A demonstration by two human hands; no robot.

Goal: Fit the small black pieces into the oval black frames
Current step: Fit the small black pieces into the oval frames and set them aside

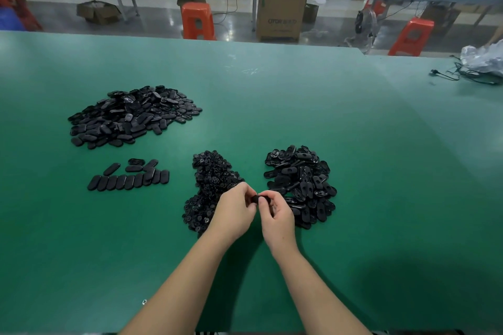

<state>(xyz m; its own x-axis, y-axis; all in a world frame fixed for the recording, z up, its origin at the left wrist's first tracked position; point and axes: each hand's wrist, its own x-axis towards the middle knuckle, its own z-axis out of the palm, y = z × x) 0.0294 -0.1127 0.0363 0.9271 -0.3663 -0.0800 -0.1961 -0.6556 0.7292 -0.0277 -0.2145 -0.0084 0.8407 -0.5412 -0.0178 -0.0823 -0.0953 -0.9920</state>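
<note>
The oval frame (257, 198) sits pinched between both hands, just above the green table (326, 117), between the heap of small pieces (212, 185) and the heap of empty frames (299, 185). The left hand (234, 212) and right hand (275, 215) curl their fingertips round it; whether a small piece is already seated is hidden. Pressed crooked, the piece could pop out and vanish into either black heap.

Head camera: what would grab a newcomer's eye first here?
Both hands, left hand and right hand, meet at centre, pinching one black part. Heaps flank them: small pieces left, oval frames right. A bigger pile lies far left on the green table.
</note>
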